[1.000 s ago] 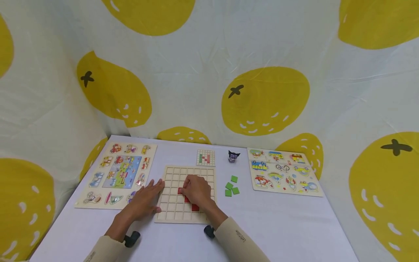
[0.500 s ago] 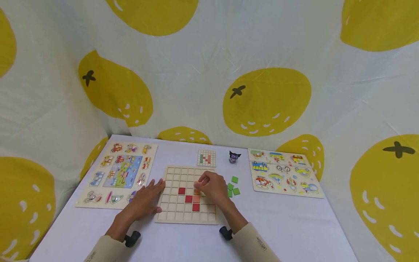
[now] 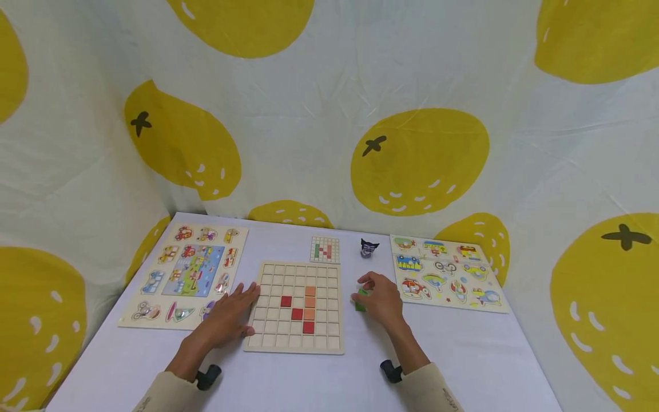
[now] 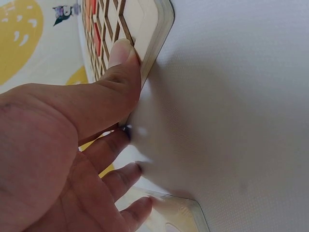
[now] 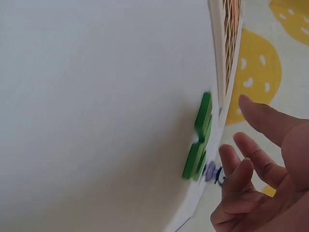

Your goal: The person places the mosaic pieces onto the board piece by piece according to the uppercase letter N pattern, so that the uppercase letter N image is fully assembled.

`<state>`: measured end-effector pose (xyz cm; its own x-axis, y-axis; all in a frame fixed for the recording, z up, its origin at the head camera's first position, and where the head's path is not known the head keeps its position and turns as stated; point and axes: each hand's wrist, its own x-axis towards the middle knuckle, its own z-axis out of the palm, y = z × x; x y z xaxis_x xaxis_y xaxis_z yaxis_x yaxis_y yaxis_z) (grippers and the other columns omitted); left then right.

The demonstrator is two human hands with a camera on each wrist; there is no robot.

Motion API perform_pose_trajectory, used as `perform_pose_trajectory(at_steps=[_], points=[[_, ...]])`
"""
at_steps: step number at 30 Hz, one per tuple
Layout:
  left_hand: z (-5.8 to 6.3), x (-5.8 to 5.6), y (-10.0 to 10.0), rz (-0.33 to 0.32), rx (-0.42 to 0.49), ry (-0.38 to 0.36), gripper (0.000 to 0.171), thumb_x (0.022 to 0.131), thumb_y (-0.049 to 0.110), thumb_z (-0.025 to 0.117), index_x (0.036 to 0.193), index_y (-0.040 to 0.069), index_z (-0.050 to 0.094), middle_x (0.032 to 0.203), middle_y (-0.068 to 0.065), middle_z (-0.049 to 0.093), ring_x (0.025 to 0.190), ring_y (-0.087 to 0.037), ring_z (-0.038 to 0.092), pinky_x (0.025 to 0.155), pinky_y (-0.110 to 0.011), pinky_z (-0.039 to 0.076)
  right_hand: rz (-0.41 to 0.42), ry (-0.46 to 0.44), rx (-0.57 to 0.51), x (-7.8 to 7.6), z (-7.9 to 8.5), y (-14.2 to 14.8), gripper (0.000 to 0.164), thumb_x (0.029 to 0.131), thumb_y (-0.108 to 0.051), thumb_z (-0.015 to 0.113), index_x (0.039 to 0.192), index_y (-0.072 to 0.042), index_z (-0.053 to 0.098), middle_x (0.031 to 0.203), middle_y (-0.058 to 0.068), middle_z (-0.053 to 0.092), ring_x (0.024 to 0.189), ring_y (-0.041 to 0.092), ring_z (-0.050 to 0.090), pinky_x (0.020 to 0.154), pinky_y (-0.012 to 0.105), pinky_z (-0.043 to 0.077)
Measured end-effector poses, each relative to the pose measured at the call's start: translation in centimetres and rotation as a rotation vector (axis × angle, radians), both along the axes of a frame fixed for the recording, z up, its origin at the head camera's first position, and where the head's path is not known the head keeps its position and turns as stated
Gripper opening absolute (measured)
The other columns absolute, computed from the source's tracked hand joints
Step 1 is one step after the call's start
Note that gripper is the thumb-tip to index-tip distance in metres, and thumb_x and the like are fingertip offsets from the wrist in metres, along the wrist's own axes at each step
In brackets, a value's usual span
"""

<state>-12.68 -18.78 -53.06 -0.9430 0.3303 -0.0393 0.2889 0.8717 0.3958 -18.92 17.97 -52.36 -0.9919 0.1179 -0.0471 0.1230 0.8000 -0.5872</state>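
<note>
In the head view, the board (image 3: pixel 268 327) lies near the middle of the table (image 3: pixel 437 355), with red tiles (image 3: pixel 297 314) and orange tiles (image 3: pixel 310 292) in its cells. The left hand (image 3: pixel 226 315) rests on the board's left edge. The right hand (image 3: pixel 383 298) is at the green tiles (image 3: pixel 360 306), between the board and the puzzle (image 3: pixel 447 273) near the table's right edge.

In the left wrist view, the thumb lies on the board's border near a corner; the other fingers are spread.

In the right wrist view, thumb and fingers stand apart; whether they touch a green tile, I cannot tell.
</note>
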Motion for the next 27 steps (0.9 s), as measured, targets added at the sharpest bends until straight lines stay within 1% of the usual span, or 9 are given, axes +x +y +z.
perform_pose_trajectory(at_steps=[3,6,9,12,16,19,22,25,27], points=[[0.0,0.0,0.0,0.007,0.008,-0.005,0.098,0.073,0.02,0.086,0.155,0.008,0.034,0.161,-0.014,0.033,0.15,-0.043,0.025,0.118,-0.067,0.021,-0.011,-0.029,0.032,0.0,-0.2,0.8,0.037,0.073,-0.03,0.088,0.104,-0.02,0.072,0.096,0.0,0.07,0.085,0.019,0.061,0.063,0.029,0.041],[0.1,0.0,0.0,0.011,0.005,-0.019,0.098,0.074,0.021,0.086,0.156,0.008,0.033,0.162,-0.013,0.032,0.15,-0.042,0.024,0.118,-0.066,0.02,-0.009,-0.051,0.066,0.1,-0.2,1.2,0.035,0.074,-0.031,0.087,0.103,-0.018,0.073,0.093,0.0,0.068,0.082,0.018,0.059,0.062,0.029,0.041],[0.2,-0.1,0.1,0.017,0.001,-0.046,0.098,0.076,0.023,0.085,0.156,0.01,0.031,0.163,-0.011,0.03,0.152,-0.041,0.021,0.12,-0.065,0.018,-0.009,-0.053,0.084,0.1,-0.4,1.3,0.032,0.075,-0.031,0.086,0.1,-0.016,0.073,0.089,0.0,0.065,0.078,0.018,0.056,0.062,0.029,0.041],[0.3,-0.2,0.3,0.024,-0.001,-0.067,0.098,0.076,0.024,0.085,0.157,0.011,0.03,0.164,-0.01,0.028,0.152,-0.04,0.02,0.12,-0.064,0.016,-0.011,-0.043,0.089,0.0,-0.7,1.1,0.025,0.076,-0.029,0.086,0.093,-0.017,0.072,0.086,-0.001,0.064,0.077,0.017,0.055,0.062,0.03,0.04],[0.3,-0.3,0.3,0.026,-0.003,-0.072,0.098,0.076,0.024,0.085,0.157,0.011,0.03,0.164,-0.01,0.029,0.152,-0.04,0.02,0.121,-0.064,0.016,-0.01,-0.029,0.072,-0.4,-1.0,0.7,0.02,0.076,-0.024,0.086,0.085,-0.019,0.069,0.083,-0.001,0.064,0.076,0.018,0.056,0.061,0.03,0.039],[0.3,-0.3,0.3,0.022,0.002,-0.068,0.099,0.076,0.024,0.085,0.157,0.011,0.031,0.163,-0.01,0.029,0.152,-0.04,0.02,0.12,-0.065,0.017,-0.013,-0.03,0.049,-0.7,-0.9,0.3,0.02,0.075,-0.021,0.086,0.083,-0.019,0.068,0.078,-0.002,0.063,0.072,0.017,0.055,0.06,0.03,0.038],[0.2,-0.3,0.2,0.021,0.007,-0.066,0.099,0.075,0.024,0.085,0.157,0.011,0.031,0.163,-0.01,0.029,0.152,-0.04,0.02,0.12,-0.064,0.016,-0.006,-0.018,0.007,-0.7,-0.8,-0.2,0.02,0.075,-0.017,0.086,0.086,-0.019,0.069,0.074,-0.002,0.061,0.068,0.017,0.054,0.056,0.029,0.037],[0.1,-0.4,0.1,0.023,0.003,-0.07,0.099,0.075,0.024,0.085,0.157,0.012,0.03,0.164,-0.01,0.029,0.152,-0.04,0.02,0.121,-0.064,0.016,0.012,-0.001,-0.036,-0.5,-0.6,-1.0,0.019,0.079,-0.016,0.083,0.092,-0.021,0.07,0.073,-0.001,0.06,0.067,0.017,0.053,0.053,0.029,0.038],[0.1,-0.4,0.1,0.025,0.003,-0.073,0.099,0.076,0.024,0.085,0.157,0.012,0.03,0.164,-0.01,0.028,0.153,-0.04,0.019,0.121,-0.064,0.016,0.025,0.009,-0.056,-0.3,-0.4,-1.8,0.019,0.081,-0.017,0.082,0.095,-0.024,0.071,0.074,-0.002,0.06,0.068,0.017,0.053,0.054,0.029,0.037]])
